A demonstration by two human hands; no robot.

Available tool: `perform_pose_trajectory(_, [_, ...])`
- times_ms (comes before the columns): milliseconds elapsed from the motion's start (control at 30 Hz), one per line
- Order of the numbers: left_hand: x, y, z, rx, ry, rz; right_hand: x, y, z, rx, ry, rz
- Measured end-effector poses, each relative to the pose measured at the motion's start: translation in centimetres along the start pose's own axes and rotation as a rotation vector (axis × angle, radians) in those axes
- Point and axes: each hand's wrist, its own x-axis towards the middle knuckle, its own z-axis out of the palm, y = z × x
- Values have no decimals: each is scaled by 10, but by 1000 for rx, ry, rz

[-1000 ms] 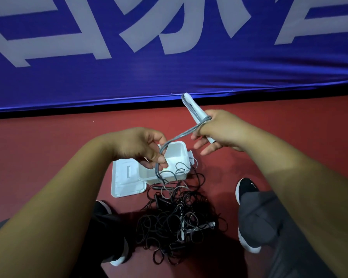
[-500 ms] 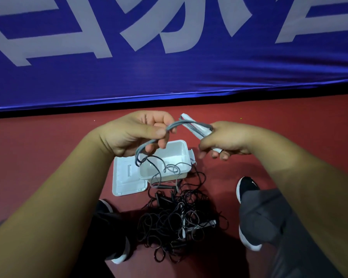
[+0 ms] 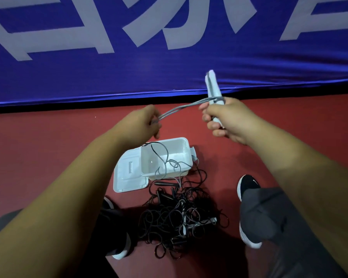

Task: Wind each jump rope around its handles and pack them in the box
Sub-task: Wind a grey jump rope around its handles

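Note:
My right hand [image 3: 228, 121] grips a pair of white jump-rope handles [image 3: 213, 85] that point up and away. A doubled grey rope [image 3: 186, 106] runs taut from the handles to my left hand [image 3: 143, 122], which pinches it. The rope's slack end [image 3: 161, 159] hangs down in loops over the open white box [image 3: 184, 146] on the floor. A tangled pile of black ropes [image 3: 179, 219], with black and white handles in it, lies just in front of the box.
The box's white lid [image 3: 125, 177] lies flat to its left. My two feet in black-and-white shoes [image 3: 247, 185] flank the pile on the red floor. A blue banner [image 3: 169, 47] with white characters fills the background.
My right hand has lifted the handles up and to the right. My left hand has drawn the grey rope out taut, farther from the handles.

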Motion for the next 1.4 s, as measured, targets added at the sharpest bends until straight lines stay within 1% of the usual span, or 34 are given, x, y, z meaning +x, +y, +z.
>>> perform_pose_trajectory(100, [7, -27, 14, 135, -103, -149, 2, -4, -2, 132, 76, -27])
perform_pose_trajectory(133, [7, -31, 19, 159, -126, -185, 3, -4, -2, 146, 88, -24])
perform_pose_trajectory(167, [6, -32, 23, 125, -133, -220, 3, -3, -2, 140, 95, -17])
perform_pose_trajectory(200, [6, -31, 26, -8, -124, -260, 3, -2, -2, 114, 95, -6])
perform_pose_trajectory(267, [7, -20, 30, -483, -98, -328, 4, 3, -2, 21, 82, 20])
perform_pose_trajectory(300, [7, -11, 28, -702, -68, -335, 4, 7, -2, -37, 76, 33])
perform_pose_trajectory(333, [8, -1, 23, -865, -28, -321, 4, 11, -2, -100, 73, 43])
perform_pose_trajectory(400, [10, 17, 9, -1073, 43, -280, 4, 18, -2, -224, 65, 56])
perform_pose_trajectory(433, [9, 25, 0, -1156, 47, -260, 4, 21, -2, -268, 59, 58])
perform_pose_trajectory(467, [9, 29, -8, -1243, 19, -242, 4, 23, -1, -295, 55, 59])
perform_pose_trajectory(500, [8, 30, -16, -1338, -42, -229, 4, 24, -2, -309, 55, 58])
perform_pose_trajectory(567, [5, 28, -28, -1498, -206, -218, 4, 25, -3, -316, 62, 61])
perform_pose_trajectory(600, [4, 26, -31, -1508, -249, -218, 5, 25, -3, -316, 66, 65])
perform_pose_trajectory(667, [5, 19, -29, -1371, -212, -238, 6, 25, -4, -331, 71, 72])
perform_pose_trajectory(800, [5, 9, -14, -826, -63, -240, 6, 29, -5, -449, 62, 64])
perform_pose_trajectory(833, [4, 6, -12, -702, -78, -233, 6, 30, -5, -477, 59, 59])
perform_pose_trajectory(900, [-1, 3, -10, -540, -203, -222, 6, 30, -5, -516, 60, 54])
perform_pose_trajectory(933, [-4, 3, -9, -507, -284, -232, 6, 29, -5, -534, 63, 47])
perform_pose_trajectory(1033, [-9, 3, -6, -567, -470, -325, 6, 27, -4, -601, 70, -4])
perform_pose_trajectory(1100, [-9, -1, -3, -500, -553, -346, 5, 26, -2, -619, 76, -36])
perform_pose_trajectory(1167, [-8, -6, -1, -405, -598, -327, 3, 24, -1, -630, 66, -68])
perform_pose_trajectory(1233, [-7, -6, 4, -361, -574, -298, 2, 23, 1, -657, 45, -105])
perform_pose_trajectory(1300, [-4, -1, 10, -364, -471, -233, 0, 23, 2, -700, 26, -134])
perform_pose_trajectory(1367, [-3, 13, 15, -483, -367, -135, 0, 25, 4, -750, 16, -155])
perform_pose_trajectory(1400, [-3, 19, 17, -558, -343, -86, 0, 26, 5, -781, 15, -165])
